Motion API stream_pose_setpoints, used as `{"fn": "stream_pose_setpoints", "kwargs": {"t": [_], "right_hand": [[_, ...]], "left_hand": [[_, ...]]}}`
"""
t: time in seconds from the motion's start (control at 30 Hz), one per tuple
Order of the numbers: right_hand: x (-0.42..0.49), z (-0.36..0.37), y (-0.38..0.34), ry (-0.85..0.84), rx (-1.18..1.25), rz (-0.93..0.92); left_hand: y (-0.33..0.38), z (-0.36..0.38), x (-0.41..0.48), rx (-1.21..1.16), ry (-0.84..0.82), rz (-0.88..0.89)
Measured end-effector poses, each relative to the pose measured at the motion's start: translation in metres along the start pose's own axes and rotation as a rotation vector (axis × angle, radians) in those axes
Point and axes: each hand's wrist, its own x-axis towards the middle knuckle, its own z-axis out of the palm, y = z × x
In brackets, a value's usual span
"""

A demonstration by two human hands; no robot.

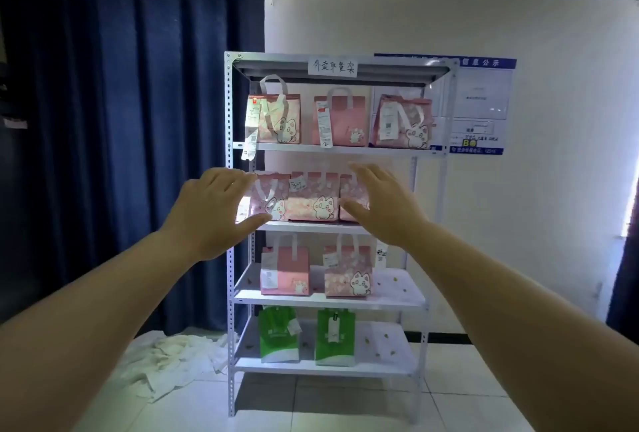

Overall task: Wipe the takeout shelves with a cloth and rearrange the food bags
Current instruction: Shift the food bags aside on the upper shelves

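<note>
The three pink cat-printed paper bags [313,200] are sitting bunched together on the second shelf of the white perforated-metal rack [228,103], and rearranging them is likely just beginning. The left hand [211,210] and right hand [383,203] are reaching in empty, fingers spread either side of the row; contact I cannot tell. Wiping looks unfinished: small specks [394,280] are dotting the lower shelves, and the crumpled white cloth [173,359] is lying on the floor beside the rack.

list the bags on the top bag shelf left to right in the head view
pink cat bag with long receipt → plain pink bag → pink cat bag beside the right post
</note>
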Motion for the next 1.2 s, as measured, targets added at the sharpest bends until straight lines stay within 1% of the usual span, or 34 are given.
{"fn": "stream_pose_setpoints", "kwargs": {"t": [0.1,0.37,0.6,0.77,0.97,1.1,1.2], "right_hand": [[0.040,0.035,0.000,0.024,0.000,0.018],[0.144,0.128,0.013,0.035,0.027,0.080],[0.217,0.208,0.056,-0.018,0.003,0.078],[0.280,0.260,0.094,0.005,0.037,0.066],[0.357,0.318,0.139,0.034,0.084,0.064],[0.401,0.357,0.155,0.059,0.130,0.076],[0.432,0.386,0.163,0.074,0.128,0.090]], "left_hand": [[-0.040,0.026,0.025,0.009,0.033,0.008],[-0.134,0.114,0.100,0.030,-0.012,0.008],[-0.184,0.204,0.159,0.028,-0.043,-0.030],[-0.211,0.270,0.211,0.011,-0.047,-0.090],[-0.246,0.341,0.272,-0.063,-0.048,-0.175],[-0.275,0.382,0.304,-0.096,-0.044,-0.224],[-0.301,0.409,0.329,-0.113,-0.041,-0.217]]}}
